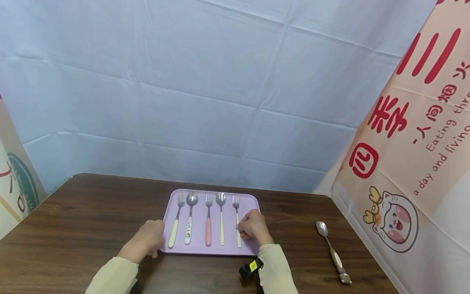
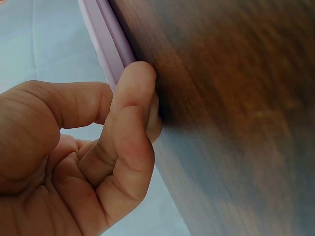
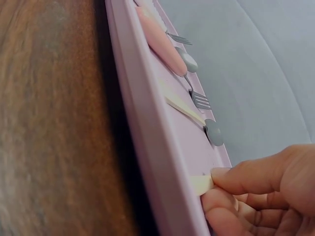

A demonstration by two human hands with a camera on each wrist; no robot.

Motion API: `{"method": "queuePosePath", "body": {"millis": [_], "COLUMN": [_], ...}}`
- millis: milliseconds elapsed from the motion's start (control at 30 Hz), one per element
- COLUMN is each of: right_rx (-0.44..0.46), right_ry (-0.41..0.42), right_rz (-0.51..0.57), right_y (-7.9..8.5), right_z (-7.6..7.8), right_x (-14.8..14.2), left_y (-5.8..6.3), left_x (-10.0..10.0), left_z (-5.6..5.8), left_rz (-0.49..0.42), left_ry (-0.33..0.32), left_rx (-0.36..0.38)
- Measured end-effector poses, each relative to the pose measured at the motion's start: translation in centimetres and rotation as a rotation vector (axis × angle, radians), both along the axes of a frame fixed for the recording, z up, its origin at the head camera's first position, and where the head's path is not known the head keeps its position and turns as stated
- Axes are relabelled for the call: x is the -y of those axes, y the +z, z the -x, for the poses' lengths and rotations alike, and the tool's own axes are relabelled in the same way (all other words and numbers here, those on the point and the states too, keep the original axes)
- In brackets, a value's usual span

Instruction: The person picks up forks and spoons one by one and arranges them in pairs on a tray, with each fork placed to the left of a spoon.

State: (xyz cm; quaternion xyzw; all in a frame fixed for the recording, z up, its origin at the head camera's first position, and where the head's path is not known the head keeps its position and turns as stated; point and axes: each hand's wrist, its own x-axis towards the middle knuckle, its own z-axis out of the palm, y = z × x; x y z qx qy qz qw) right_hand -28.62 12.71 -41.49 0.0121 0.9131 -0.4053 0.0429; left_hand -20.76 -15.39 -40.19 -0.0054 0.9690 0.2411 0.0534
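Note:
A light purple tray (image 1: 198,234) lies on the table with forks and spoons in a row, heads pointing away. My left hand (image 1: 148,237) grips the tray's left edge; in the left wrist view, its thumb and finger meet at the rim (image 2: 106,42). At the tray's right side my right hand (image 1: 254,226) pinches the cream handle of the rightmost fork (image 1: 237,214). Left of it lie a cream-handled spoon (image 1: 221,216), a pink-handled fork (image 1: 208,226), a spoon with a patterned white handle (image 1: 189,222) and a pale yellow-handled fork (image 1: 176,226).
On the dark wooden table (image 1: 92,216), a spoon with a brown animal-shaped handle end (image 1: 333,253) lies right of the tray. A blue cloth (image 1: 165,102) hangs behind the table. A printed banner (image 1: 415,163) hangs along the right side.

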Motion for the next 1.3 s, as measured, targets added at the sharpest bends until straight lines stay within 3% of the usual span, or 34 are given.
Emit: {"method": "queuePosePath", "body": {"millis": [333,600,800,967,1300], "right_rx": [-0.071,-0.167,-0.151,-0.120,-0.076], "right_ry": [0.040,0.207,0.329,0.377,0.395], "right_rz": [-0.040,-0.386,-0.519,-0.569,-0.563], "right_y": [0.2,1.6,2.4,3.0,3.7], "right_z": [-0.1,-0.7,-1.2,-2.0,-2.4], "right_x": [0.0,0.3,0.6,1.0,1.3], "left_y": [-0.1,-0.1,-0.1,0.0,0.0], "left_x": [0.1,0.1,0.1,0.1,0.1], "left_z": [0.1,0.0,0.0,0.0,0.0], "left_rz": [0.000,-0.006,0.002,0.015,0.023], "left_ry": [-0.003,-0.003,-0.009,-0.006,-0.015], "left_rx": [0.003,0.013,0.006,0.014,0.001]}}
